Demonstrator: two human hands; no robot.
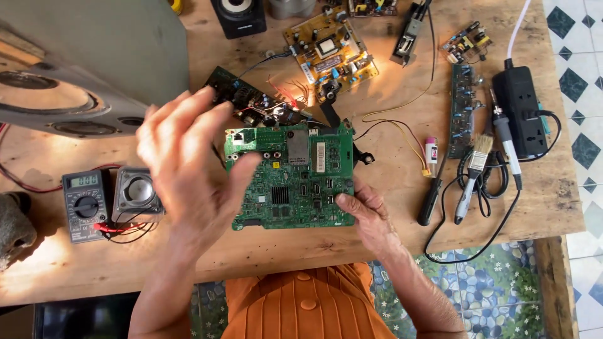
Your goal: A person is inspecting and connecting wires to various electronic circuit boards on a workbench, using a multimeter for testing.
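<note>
A green circuit board point(295, 179) with chips, ports and a silver shield is held up over the wooden table point(264, 251). My right hand point(367, 213) grips its lower right corner, thumb on the board's face. My left hand point(188, 160) hovers open, fingers spread, in front of the board's left edge, covering part of it; whether it touches the board is unclear.
Behind the board lie a dark circuit board point(251, 100) with wires and a yellow one point(330, 53). A multimeter point(85, 204) and small speaker point(136, 191) sit left. Right: screwdriver point(432, 198), brush point(474, 176), soldering iron point(505, 141), power strip point(521, 113), narrow green board point(463, 107). Large grey speaker cabinet point(81, 63) far left.
</note>
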